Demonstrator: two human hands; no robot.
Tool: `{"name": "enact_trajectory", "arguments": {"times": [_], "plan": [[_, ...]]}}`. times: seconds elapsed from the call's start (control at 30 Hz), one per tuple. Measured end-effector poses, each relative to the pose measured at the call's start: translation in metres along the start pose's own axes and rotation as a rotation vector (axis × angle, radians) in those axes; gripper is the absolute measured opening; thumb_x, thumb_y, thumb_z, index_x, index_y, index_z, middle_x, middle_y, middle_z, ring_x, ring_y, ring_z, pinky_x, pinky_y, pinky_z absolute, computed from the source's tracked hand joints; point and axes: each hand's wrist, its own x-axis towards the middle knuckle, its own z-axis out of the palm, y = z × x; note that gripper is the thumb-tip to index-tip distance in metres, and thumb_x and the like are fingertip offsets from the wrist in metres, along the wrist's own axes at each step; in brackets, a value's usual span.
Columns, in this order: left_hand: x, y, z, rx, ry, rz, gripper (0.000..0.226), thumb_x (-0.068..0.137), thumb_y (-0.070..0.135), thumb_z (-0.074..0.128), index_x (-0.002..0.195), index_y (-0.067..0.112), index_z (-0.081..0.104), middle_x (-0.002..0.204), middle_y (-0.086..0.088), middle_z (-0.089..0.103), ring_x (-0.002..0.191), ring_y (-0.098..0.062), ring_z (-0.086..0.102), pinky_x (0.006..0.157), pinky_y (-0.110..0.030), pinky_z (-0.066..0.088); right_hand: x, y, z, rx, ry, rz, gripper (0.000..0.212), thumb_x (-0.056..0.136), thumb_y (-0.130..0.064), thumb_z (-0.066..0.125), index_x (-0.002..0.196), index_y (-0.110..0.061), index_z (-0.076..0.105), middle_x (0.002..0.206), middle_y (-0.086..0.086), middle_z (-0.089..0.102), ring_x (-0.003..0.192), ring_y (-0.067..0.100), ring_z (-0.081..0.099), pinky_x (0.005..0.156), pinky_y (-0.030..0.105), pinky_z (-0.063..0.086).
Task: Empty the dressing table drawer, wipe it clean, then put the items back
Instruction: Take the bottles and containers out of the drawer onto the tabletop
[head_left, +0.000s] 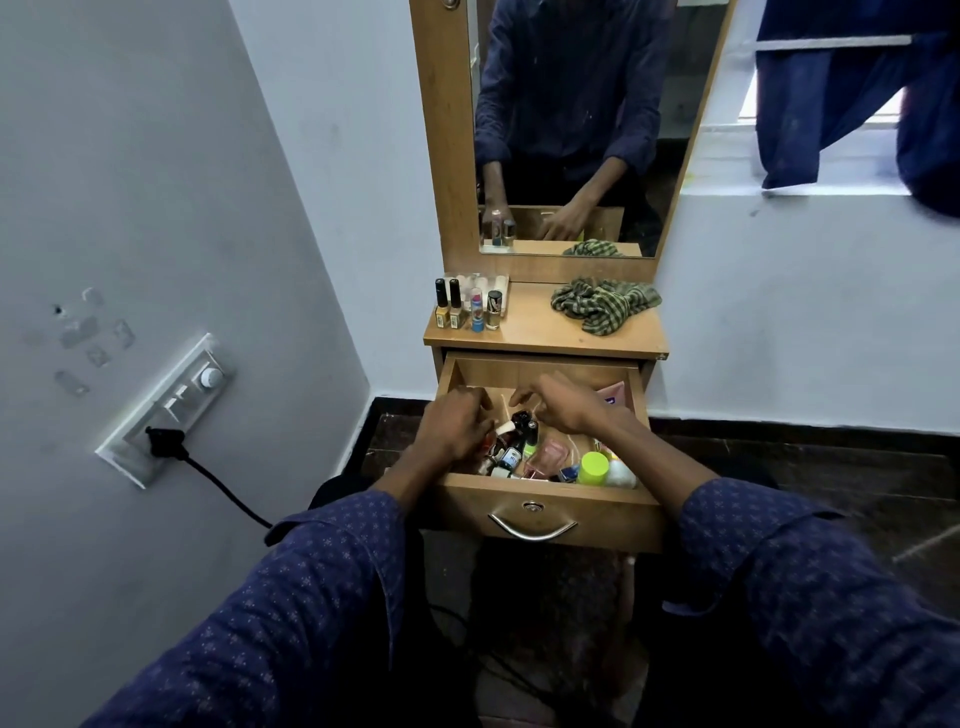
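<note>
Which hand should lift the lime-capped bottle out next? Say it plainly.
Right. The right hand is nearer the lime-capped bottle at the drawer's front right; the left hand is busy among small bottles on the left.

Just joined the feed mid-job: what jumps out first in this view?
Both hands are down in the open wooden drawer, the left hand and right hand over a jumble of small bottles, with a lime-green capped bottle near the front right. Above, a row of small cosmetic bottles stands at the tabletop's left, and a crumpled green checked cloth lies at its right.
</note>
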Motion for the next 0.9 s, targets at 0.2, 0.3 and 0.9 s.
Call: {"name": "enact_trajectory", "arguments": {"times": [0.2, 0.3, 0.9], "plan": [[0.001, 0.007, 0.008, 0.167, -0.07, 0.055, 0.038, 0.102, 0.043, 0.059, 0.136, 0.026, 0.059, 0.131, -0.009, 0.063, 0.107, -0.028, 0.068, 0.09, -0.04, 0.053, 0.005, -0.007, 0.012, -0.067, -0.037, -0.018, 0.048, 0.087, 0.001, 0.07, 0.121, -0.032, 0.074, 0.116, 0.002, 0.076, 0.102, 0.024, 0.072, 0.068, 0.032, 0.052], [0.002, 0.006, 0.009, 0.198, -0.11, 0.046, 0.035, 0.103, 0.046, 0.058, 0.131, 0.026, 0.065, 0.128, -0.008, 0.062, 0.106, -0.028, 0.068, 0.092, -0.042, 0.053, 0.008, -0.008, 0.016, -0.099, -0.048, -0.03, 0.044, 0.083, -0.006, 0.077, 0.116, -0.035, 0.077, 0.106, -0.003, 0.074, 0.094, 0.021, 0.07, 0.065, 0.031, 0.049], [0.008, 0.015, 0.013, 0.109, -0.077, -0.122, 0.04, 0.098, 0.037, 0.069, 0.127, 0.013, 0.055, 0.113, -0.012, 0.069, 0.1, -0.033, 0.068, 0.081, -0.04, 0.052, 0.011, -0.003, 0.016, -0.028, -0.018, 0.031, 0.042, 0.072, -0.007, 0.085, 0.086, -0.031, 0.054, 0.098, -0.002, 0.065, 0.09, 0.025, 0.062, 0.069, 0.036, 0.049]]}}
